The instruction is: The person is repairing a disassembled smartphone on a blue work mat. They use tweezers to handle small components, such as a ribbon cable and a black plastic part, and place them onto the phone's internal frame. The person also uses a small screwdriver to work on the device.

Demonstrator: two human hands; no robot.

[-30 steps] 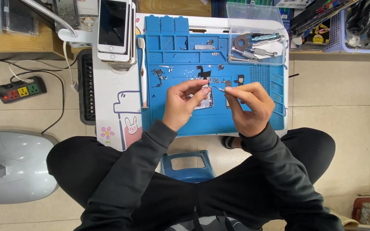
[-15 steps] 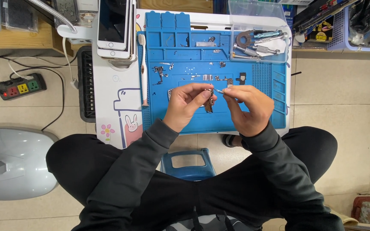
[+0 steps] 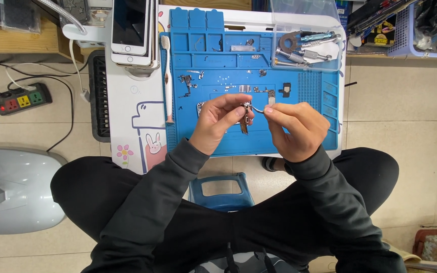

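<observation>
Hands lifted off the mat

Both hands have risen slightly since a moment ago. I see the blue repair mat [image 3: 203,139] beneath; my left hand [image 3: 217,124] pinches a small metal part [image 3: 245,117], my right hand [image 3: 295,129] grips thin tweezers [image 3: 257,109] touching it.

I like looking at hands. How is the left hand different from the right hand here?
The left hand pinches a small metal part with a thin dark strip hanging from it, while the right hand holds slim tweezers pointed at that part. The left hand reaches in from the left of the blue work mat, the right hand from the right. Both wear dark sleeves and hover together above the mat.
</observation>
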